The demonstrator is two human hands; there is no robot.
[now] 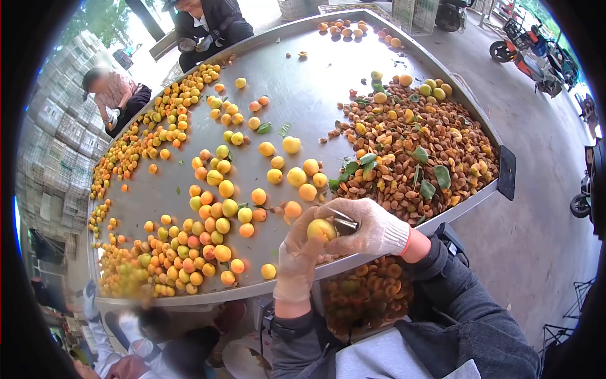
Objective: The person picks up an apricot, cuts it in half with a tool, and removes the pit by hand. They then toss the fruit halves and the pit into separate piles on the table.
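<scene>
red scooter (525, 62) — upper right | stacked crates (53, 139) — far left

Both gloved hands up front, drawn together, fingers bent in a grip.
Left hand (297, 262) comes up from below, roughly upright, back of hand turned outward to the left, fingers curled inward, thumb on the near side; left wrist (292, 309) bare between glove and sleeve, left forearm (303, 335) short in view, pointing away from the body. Right hand (377, 230) enters from the right, knuckles up, fingers arched leftward, closed grip; right wrist (416, 246) bare past the orange glove cuff (406, 242), right forearm (464, 300) slanting in from lower right, dark sleeve. Fingertips of both very near; contact unclear.
</scene>
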